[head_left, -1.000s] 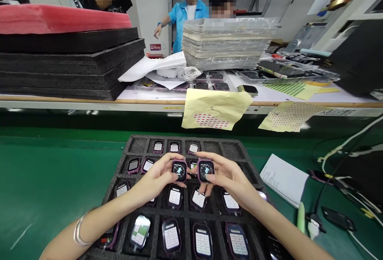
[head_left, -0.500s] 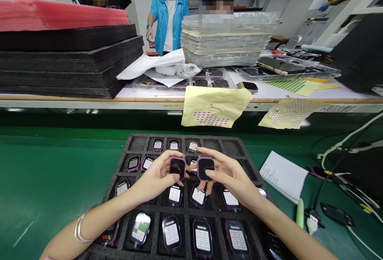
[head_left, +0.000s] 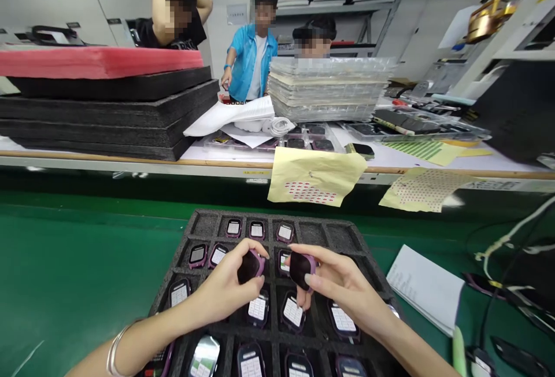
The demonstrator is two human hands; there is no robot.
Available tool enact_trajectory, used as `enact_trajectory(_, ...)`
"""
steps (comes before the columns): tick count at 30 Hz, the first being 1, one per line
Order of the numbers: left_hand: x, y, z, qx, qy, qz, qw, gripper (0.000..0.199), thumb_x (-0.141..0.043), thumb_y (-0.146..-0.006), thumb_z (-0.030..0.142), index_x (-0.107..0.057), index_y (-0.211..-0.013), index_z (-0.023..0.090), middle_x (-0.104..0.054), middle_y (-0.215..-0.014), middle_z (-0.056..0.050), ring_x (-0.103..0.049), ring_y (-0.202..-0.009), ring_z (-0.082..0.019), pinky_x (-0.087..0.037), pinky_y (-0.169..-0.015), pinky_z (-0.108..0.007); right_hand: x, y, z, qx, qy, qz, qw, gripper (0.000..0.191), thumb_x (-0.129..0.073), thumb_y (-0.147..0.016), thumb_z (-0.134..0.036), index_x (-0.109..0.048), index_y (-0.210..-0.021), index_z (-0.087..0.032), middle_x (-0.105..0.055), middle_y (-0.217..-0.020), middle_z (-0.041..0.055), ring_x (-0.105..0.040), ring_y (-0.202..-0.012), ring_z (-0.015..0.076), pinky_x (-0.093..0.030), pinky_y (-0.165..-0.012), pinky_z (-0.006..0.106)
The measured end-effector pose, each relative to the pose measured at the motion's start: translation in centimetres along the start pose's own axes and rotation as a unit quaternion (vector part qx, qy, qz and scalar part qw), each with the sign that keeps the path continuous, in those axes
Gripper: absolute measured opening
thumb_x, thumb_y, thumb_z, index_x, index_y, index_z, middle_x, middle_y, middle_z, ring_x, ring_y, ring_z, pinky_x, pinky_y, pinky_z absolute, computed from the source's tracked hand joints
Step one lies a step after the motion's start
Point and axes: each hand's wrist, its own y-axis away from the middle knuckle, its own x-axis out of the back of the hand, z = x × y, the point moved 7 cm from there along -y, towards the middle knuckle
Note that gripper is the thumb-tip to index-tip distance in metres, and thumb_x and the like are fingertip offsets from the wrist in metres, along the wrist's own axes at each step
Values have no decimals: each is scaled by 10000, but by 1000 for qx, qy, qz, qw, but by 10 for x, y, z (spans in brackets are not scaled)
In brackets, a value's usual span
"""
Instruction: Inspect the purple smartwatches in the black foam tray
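Above a black foam tray [head_left: 197, 222] with square compartments, each of my hands holds a purple smartwatch body without a strap. Fingers of my left hand [head_left: 232, 281] grip one watch [head_left: 250, 266], tilted with its dark screen turned leftward. My right hand [head_left: 336, 278] pinches the other watch [head_left: 301, 269] by its edges, its screen also dark. The two watches are apart. Below them, several more purple watches sit in the compartments, many with lit white grid screens, such as one watch [head_left: 293, 311] just under my right fingers. My forearms hide part of the tray.
A white notepad [head_left: 427, 290] and cables [head_left: 485, 307] lie to the right on the green bench. Behind stands a shelf with stacked black foam [head_left: 108, 114], clear plastic trays [head_left: 325, 91] and hanging yellow sticker sheets [head_left: 316, 177]. Three people are beyond, one in a blue shirt [head_left: 247, 62].
My head view has tilted up, so the scene sits lower. Both watches have turned, now showing their purple sides, and have moved slightly apart. Both stay in my hands.
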Motion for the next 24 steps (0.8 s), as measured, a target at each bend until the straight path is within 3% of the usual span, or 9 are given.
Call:
enact_trajectory(8, -1, -3, 0, -20, 18, 14, 1000, 350, -557, -764, 89, -498, -1083, 219, -529, -942, -6, -501, -850, -154, -409, -771, -268, 1, -5, -1, 26, -17, 15, 999, 396, -682, -864, -258, -593, -1246, -200, -688, -766, 60, -681, -611, 182, -558, -543, 296)
enact_trajectory(17, 3, -4, 3, -38, -13, 31, 999, 338, -549, -760, 95, -505, -1074, 212, -545, -991, -14, -510, -913, -166, -391, -828, -268, -3, -4, -7, 26, -53, 32, 998, 364, -688, -853, -228, -635, -1212, -202, -668, -767, 44, -700, -610, 194, -563, -524, 274)
enact_trajectory(24, 4, -2, 5, -25, -63, 13, 998, 246, -494, -732, 46, -462, -916, 205, -497, -863, 20, -462, -810, -135, -359, -757, -245, -2, 0, -8, 21, -43, 35, 998, 355, -672, -866, -199, -631, -1217, -166, -685, -704, 43, -666, -535, 140, -554, -539, 238)
